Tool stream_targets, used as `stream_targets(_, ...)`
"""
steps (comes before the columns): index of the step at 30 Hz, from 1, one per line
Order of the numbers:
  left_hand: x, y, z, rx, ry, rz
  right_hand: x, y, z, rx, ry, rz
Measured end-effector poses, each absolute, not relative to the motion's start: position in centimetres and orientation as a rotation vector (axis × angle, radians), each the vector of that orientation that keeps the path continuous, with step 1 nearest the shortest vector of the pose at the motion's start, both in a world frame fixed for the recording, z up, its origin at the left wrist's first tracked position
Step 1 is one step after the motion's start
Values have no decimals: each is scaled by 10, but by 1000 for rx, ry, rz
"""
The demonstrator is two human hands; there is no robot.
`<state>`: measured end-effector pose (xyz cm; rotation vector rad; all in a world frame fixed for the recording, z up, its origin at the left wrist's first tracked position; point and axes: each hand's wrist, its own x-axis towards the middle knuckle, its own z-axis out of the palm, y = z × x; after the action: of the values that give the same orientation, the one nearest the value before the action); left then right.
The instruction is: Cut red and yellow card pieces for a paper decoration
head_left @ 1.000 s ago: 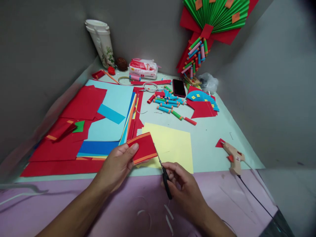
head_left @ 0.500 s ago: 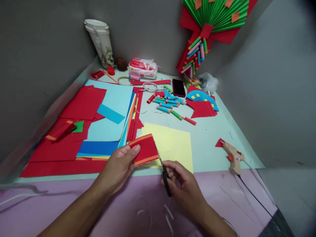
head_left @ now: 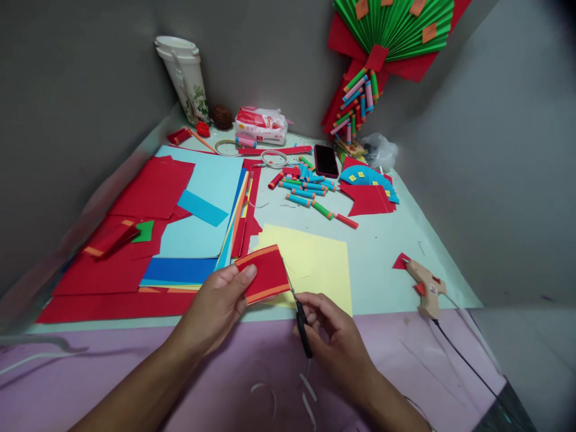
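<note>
My left hand (head_left: 216, 306) pinches a small red paper piece (head_left: 265, 273) with orange strips along two edges, held just above the table's front. My right hand (head_left: 330, 333) is closed round black-handled scissors (head_left: 300, 318), whose thin blades reach up to the right edge of the red piece. Under both lies a pale yellow sheet (head_left: 315, 264).
Red and blue paper sheets (head_left: 180, 228) are stacked at the left. Several rolled paper tubes (head_left: 310, 189) and a phone (head_left: 326, 160) lie further back, by a blue paper fan (head_left: 369, 177). A glue gun (head_left: 425, 285) rests at the right. Cups (head_left: 184, 72) stand at the back left.
The red piece has shifted slightly right and turned a little in my left hand. The scissors' blades have closed in on its right edge.
</note>
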<state>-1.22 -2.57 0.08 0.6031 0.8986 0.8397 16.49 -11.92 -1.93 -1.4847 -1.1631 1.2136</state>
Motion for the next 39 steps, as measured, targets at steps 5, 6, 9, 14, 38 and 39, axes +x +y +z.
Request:
stream_targets(5, -12, -27, -2, 609, 887, 793, 164, -115, -16, -1518, -1186, 1192)
stream_targets(6, -12, -28, -1, 609, 890, 791, 164, -114, -15, -1522, -1188, 1190)
stream_targets(9, -11, -29, 1, 598, 899, 790, 164, -113, -14, -1521, -1194, 1181)
stream_targets(14, -11, -29, 4, 571, 896, 789, 164, -113, -14, -1513, -1192, 1177)
stream_targets(38, -7, -30, 7, 577, 888, 803, 165, -112, -16, -1507, -1183, 1184)
stream_targets(39, -7, -30, 7, 580, 894, 805, 165, -112, -16, -1504, -1182, 1188)
